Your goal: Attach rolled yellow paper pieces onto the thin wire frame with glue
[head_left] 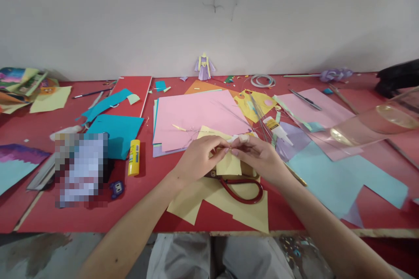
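Note:
My left hand (204,154) and my right hand (258,157) meet above the table, thumbs and fingertips pinched together. What lies between the fingertips is too small and covered to make out. A scrap of white (244,138) shows at my right fingers. Directly below is a small pale yellow paper piece (229,166); whether the fingers touch it I cannot tell. Scissors with a dark red handle (244,199) lie under the hands, their blades mostly hidden. Larger yellow paper offcuts (250,216) spread beneath the scissors.
Pink sheets (196,113) are stacked behind the hands. A yellow glue stick (133,158) stands at left near blue paper (114,128). Thin wires (260,117) and light blue paper (330,178) lie right. A transparent cup (373,124) is at far right. A paper dress figure (204,67) leans by the wall.

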### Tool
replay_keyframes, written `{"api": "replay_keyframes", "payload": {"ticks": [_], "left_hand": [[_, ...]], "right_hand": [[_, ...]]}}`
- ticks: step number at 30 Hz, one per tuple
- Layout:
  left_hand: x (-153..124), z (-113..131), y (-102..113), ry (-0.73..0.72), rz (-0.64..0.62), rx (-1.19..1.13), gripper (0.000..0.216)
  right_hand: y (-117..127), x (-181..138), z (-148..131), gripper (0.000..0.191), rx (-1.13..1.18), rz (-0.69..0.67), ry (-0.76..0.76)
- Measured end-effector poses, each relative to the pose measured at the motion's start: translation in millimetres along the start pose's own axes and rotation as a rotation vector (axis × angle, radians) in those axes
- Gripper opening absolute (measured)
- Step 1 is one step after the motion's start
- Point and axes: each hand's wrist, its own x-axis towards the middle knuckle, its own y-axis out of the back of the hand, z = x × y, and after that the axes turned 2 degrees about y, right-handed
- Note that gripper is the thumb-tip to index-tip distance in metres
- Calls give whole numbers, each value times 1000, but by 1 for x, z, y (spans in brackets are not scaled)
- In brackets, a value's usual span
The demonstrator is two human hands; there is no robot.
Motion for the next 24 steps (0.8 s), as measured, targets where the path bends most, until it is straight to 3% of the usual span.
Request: {"api": "replay_keyframes", "payload": {"ticks": [24], "left_hand": [[1,-2,-2,-24,-20,68,10]], "right_hand": [[3,0,6,24,-84,-13,-20]]}}
